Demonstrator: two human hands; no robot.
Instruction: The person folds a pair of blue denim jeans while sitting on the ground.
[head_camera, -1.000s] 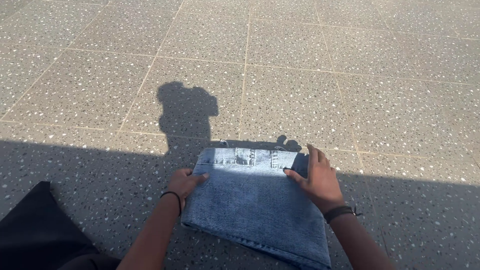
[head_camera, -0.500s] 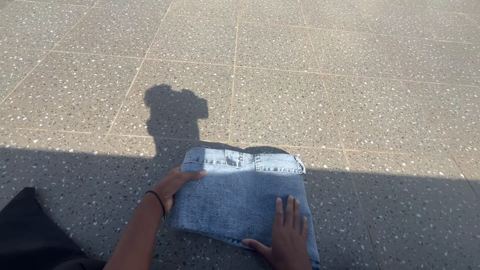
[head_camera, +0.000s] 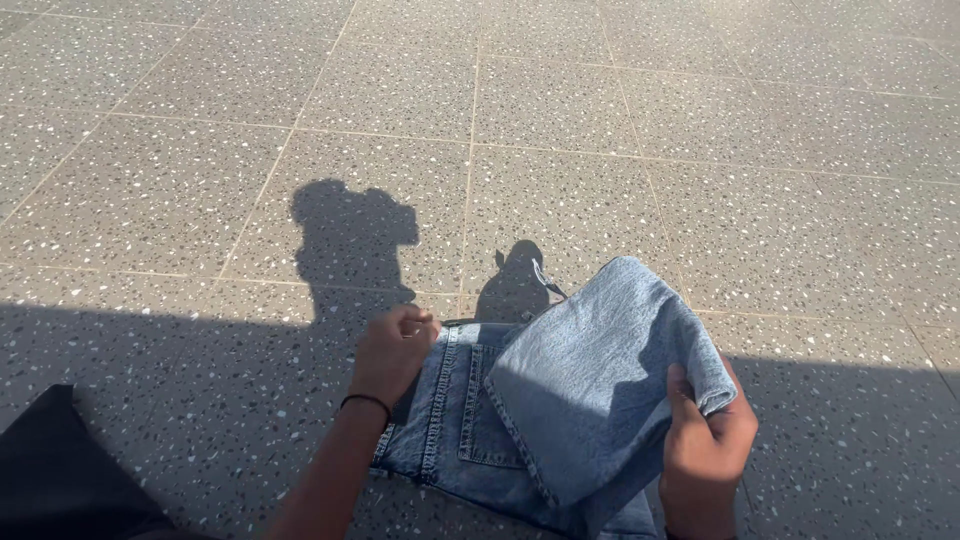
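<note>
A pair of light blue jeans (head_camera: 560, 400) lies folded on the speckled tile floor (head_camera: 560, 110) in front of me. My left hand (head_camera: 393, 350), with a thin black band at the wrist, is closed on the waistband at the left edge, beside a back pocket. My right hand (head_camera: 705, 450) grips the lower end of the jeans and holds it lifted and turned over toward the waistband, so the fold stands up off the floor.
A black cloth or bag (head_camera: 70, 480) lies at the bottom left corner. My shadow (head_camera: 350, 240) falls across the sunlit tiles beyond the jeans; the near part of the floor lies in shade.
My right hand went from the waistband down to the near edge, took hold and lifted that end up and over. The left hand curled shut on the waistband.
</note>
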